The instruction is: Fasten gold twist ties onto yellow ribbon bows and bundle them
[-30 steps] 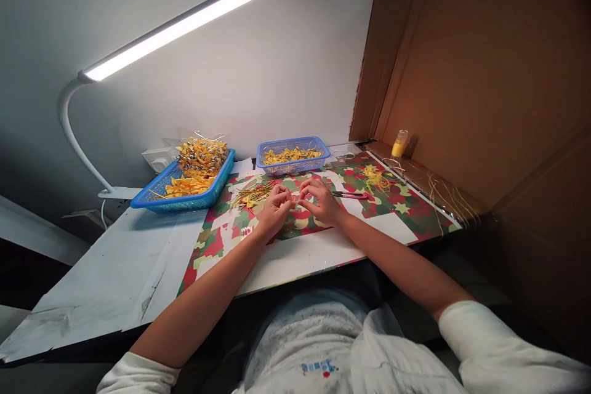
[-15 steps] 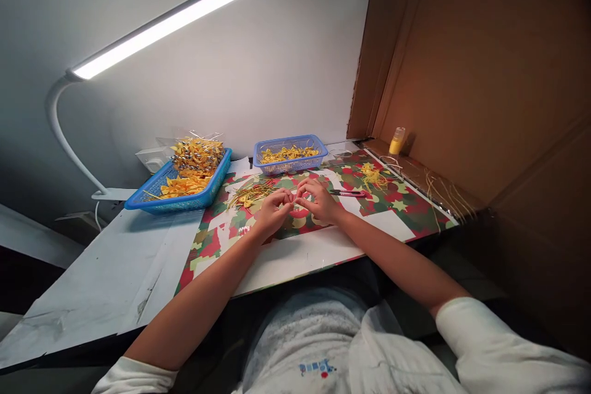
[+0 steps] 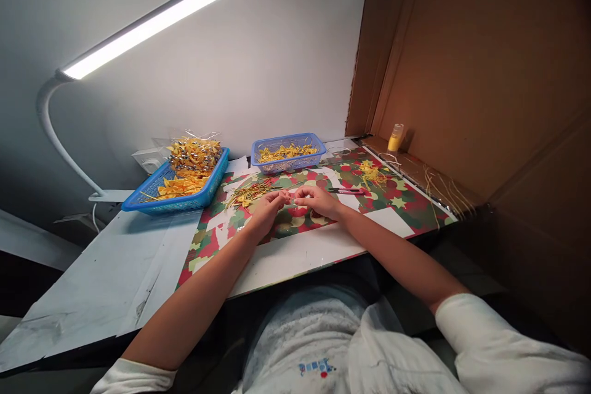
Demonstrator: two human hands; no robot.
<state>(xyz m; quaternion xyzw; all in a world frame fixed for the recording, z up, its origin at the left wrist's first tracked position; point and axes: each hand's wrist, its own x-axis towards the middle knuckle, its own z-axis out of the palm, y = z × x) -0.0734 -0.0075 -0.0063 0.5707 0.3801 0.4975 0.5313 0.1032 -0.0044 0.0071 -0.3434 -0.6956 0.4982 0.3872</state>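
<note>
Over the patterned board, my left hand (image 3: 269, 209) is closed in a pinch, thumb against fingers. My right hand (image 3: 318, 202) faces it with fingertips also pinched together, a small gap between the two hands. Whatever they grip is too small to make out. Just beyond my left hand lies a loose heap of thin yellow-green cords (image 3: 252, 192) with a yellow ribbon-like piece among them. Behind my right hand rests a slim tool with a pink handle (image 3: 355, 191) and a dark end.
At the left, a blue basket (image 3: 203, 198) holds yellow pieces and a clear bag of more. A smaller blue basket (image 3: 289, 165) stands by the wall. Yellow threads (image 3: 372, 175) lie at the right, near a small yellow bottle (image 3: 395, 138). A lamp (image 3: 159, 21) hangs over the left side.
My fingertips have drawn slightly apart from each other. The raised fingers of my right hand have come down and curled in. The view has shifted a little.
</note>
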